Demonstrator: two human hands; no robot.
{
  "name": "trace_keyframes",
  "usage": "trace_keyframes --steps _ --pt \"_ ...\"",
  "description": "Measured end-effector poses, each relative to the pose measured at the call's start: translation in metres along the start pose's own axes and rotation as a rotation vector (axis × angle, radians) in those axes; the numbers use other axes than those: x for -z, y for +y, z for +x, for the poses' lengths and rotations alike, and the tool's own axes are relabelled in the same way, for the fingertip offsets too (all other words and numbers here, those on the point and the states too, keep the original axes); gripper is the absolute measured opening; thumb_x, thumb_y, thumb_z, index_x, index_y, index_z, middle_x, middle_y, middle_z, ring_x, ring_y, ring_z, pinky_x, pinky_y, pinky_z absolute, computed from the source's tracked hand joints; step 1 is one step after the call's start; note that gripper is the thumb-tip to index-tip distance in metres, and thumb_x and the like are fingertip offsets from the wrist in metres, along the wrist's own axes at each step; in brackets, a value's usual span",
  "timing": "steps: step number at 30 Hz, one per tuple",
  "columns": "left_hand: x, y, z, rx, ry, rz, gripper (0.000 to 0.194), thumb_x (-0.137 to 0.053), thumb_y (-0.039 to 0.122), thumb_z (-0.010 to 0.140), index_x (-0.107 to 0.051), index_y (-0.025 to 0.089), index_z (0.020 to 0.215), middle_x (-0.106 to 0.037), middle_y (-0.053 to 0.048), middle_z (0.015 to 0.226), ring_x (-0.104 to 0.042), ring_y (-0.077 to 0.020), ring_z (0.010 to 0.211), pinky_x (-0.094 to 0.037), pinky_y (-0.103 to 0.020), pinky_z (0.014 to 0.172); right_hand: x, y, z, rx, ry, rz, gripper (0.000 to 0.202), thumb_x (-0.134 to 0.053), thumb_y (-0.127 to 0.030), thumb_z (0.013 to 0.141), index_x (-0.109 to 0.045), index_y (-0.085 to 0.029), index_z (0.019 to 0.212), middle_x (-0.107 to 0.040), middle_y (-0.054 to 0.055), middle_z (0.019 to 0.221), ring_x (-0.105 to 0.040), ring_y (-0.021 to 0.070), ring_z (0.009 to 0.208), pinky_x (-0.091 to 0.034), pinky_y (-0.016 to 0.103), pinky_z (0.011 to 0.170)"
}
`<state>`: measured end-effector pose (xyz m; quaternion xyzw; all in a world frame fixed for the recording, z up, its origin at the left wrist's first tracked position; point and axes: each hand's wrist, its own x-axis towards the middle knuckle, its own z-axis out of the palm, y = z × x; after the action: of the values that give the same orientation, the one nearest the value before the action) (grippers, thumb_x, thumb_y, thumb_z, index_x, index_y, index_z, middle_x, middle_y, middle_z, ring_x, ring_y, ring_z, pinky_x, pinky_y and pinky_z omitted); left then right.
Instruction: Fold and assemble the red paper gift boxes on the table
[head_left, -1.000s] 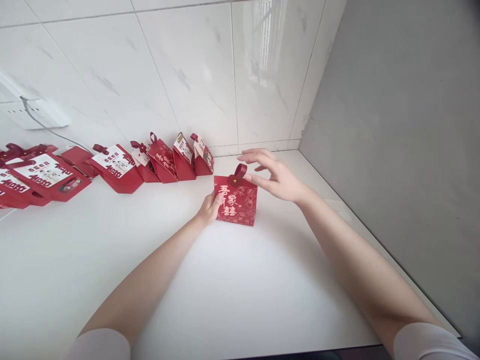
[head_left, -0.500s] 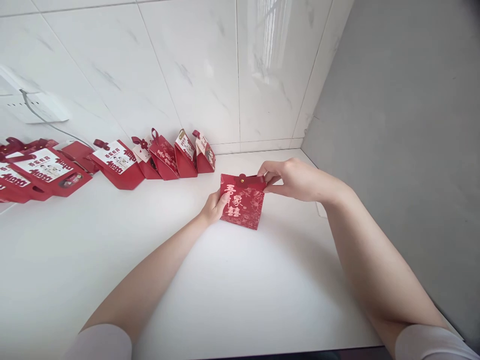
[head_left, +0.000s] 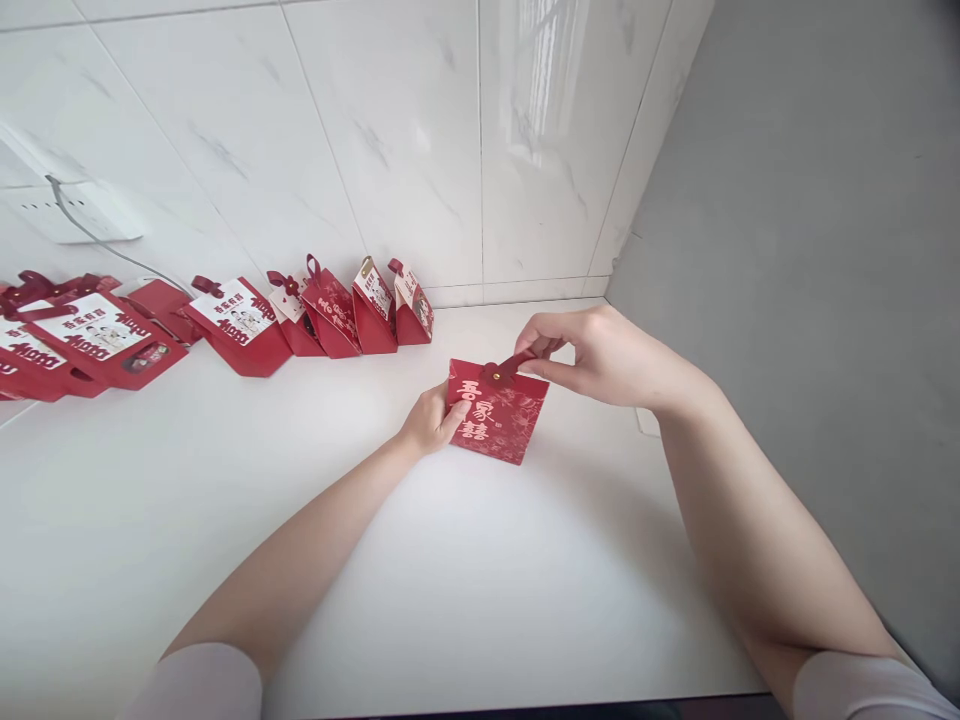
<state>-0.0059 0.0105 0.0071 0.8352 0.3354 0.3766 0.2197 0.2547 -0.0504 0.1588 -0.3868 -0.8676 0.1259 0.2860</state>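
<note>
2 hands on 1 red box (head_left: 499, 420): L hand (head_left: 435, 420) grips side; R hand (head_left: 566, 355) pinches 1 strap (head_left: 517, 364).

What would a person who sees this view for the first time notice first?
Probably the red box with pale characters, near the middle of the white table, gripped at its side by the left hand, while the right hand pinches its dark red strap. Next, the eye may go to the row of red and white boxes along the tiled wall, stretching to the left edge.
</note>
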Motion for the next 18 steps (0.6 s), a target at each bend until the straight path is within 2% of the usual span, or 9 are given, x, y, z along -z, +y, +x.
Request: trace_keyframes --steps 3,5,9,12,15,18 --pt "-0.005 0.006 -0.002 -0.023 -0.022 0.012 0.045 -0.040 0.051 0.096 -0.063 0.015 0.112 -0.071 -0.010 0.099 -0.068 -0.0230 0.088 -0.051 -0.031 0.076 -0.006 -0.004 0.003 0.021 0.118 0.017 0.015 -0.055 -0.017 0.089 -0.066 -0.021 0.099 -0.075 0.004 0.092 -0.069 0.0197 0.082 -0.050 0.030 0.071" --pt "-0.008 0.007 -0.003 -0.020 -0.035 -0.006 0.041 -0.042 0.049 0.096 -0.062 0.016 0.111 -0.071 -0.009 0.098 -0.068 -0.0226 0.088 -0.051 -0.031 0.076 -0.011 -0.006 0.005 0.034 0.149 0.034 0.017 -0.054 -0.017 0.089 -0.065 -0.021 0.102 -0.075 0.004 0.092 -0.069 0.0192 0.081 -0.050 0.030 0.071" --pt "-0.010 0.007 -0.004 0.009 -0.046 -0.042 0.041 -0.042 0.047 0.096 -0.061 0.016 0.112 -0.071 -0.009 0.101 -0.068 -0.0224 0.089 -0.051 -0.031 0.077 -0.013 -0.009 0.007 0.011 0.138 0.075 0.015 -0.053 -0.020 0.092 -0.062 -0.021 0.103 -0.075 0.003 0.089 -0.069 0.0183 0.079 -0.048 0.028 0.068" --pt "-0.010 0.006 -0.003 0.024 -0.045 -0.070 0.043 -0.040 0.049 0.097 -0.061 0.015 0.114 -0.072 -0.010 0.102 -0.068 -0.0223 0.087 -0.051 -0.030 0.076 -0.011 -0.010 0.007 -0.082 0.099 0.113 0.012 -0.054 -0.029 0.094 -0.059 -0.022 0.100 -0.075 0.003 0.087 -0.068 0.0182 0.075 -0.047 0.029 0.066" --pt "-0.010 0.006 -0.002 0.038 -0.043 -0.080 0.046 -0.040 0.051 0.096 -0.061 0.014 0.114 -0.072 -0.010 0.100 -0.068 -0.0225 0.086 -0.051 -0.030 0.075 -0.010 -0.009 0.007 -0.202 0.060 0.155 0.014 -0.058 -0.035 0.090 -0.054 -0.022 0.095 -0.074 0.004 0.087 -0.066 0.0188 0.073 -0.045 0.028 0.061" --pt "-0.009 0.006 -0.003 0.055 -0.040 -0.076 0.048 -0.039 0.053 0.096 -0.062 0.014 0.112 -0.072 -0.010 0.098 -0.068 -0.0229 0.085 -0.052 -0.031 0.074 -0.013 -0.007 0.007 -0.258 0.053 0.138 0.015 -0.063 -0.034 0.086 -0.052 -0.023 0.089 -0.072 0.003 0.083 -0.063 0.0181 0.068 -0.041 0.028 0.056"
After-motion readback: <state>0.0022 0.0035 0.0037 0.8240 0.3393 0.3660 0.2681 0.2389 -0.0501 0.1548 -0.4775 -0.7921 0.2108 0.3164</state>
